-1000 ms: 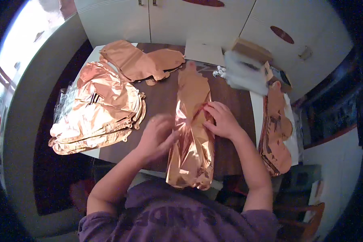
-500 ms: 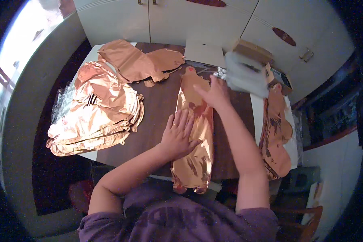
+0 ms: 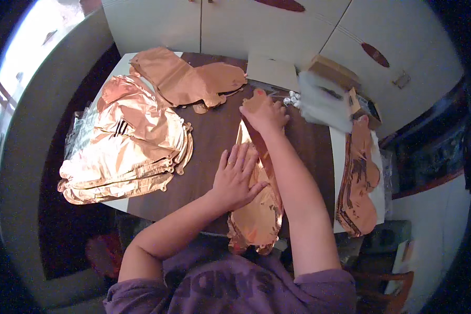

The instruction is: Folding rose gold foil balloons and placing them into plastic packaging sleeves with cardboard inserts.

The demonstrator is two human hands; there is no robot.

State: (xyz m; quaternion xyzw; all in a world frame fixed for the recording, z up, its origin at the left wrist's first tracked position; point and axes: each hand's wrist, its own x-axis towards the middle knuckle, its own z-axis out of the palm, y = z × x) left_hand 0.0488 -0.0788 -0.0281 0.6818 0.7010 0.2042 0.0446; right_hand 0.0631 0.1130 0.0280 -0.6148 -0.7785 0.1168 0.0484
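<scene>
A folded, copper-coloured foil balloon [image 3: 256, 225], flat and long, lies in front of me on the brown table, its near end reaching the table's front edge. My left hand [image 3: 238, 178] rests flat on its middle, fingers stretched and a ring on one. Farther up, my right hand [image 3: 268, 116] lies over the balloon's far part with its fingers spread toward the right, covering much of the foil there. A rounded tip with a red mark shows just beyond that hand. Between the two hands the foil narrows to a shiny crease.
At the left lies a stack of shiny foil balloons [image 3: 136, 125], with more foil balloons [image 3: 183, 78] behind it. Folded balloons [image 3: 358, 183] are piled at the right edge. Small white pieces [image 3: 293, 98], a translucent plastic bag [image 3: 324, 102] and a cardboard box [image 3: 332, 72] sit at the back right.
My right hand has come left and down onto the far part of the balloon. The foil beneath looks narrower and creased there. My left hand stays flat on the middle.
</scene>
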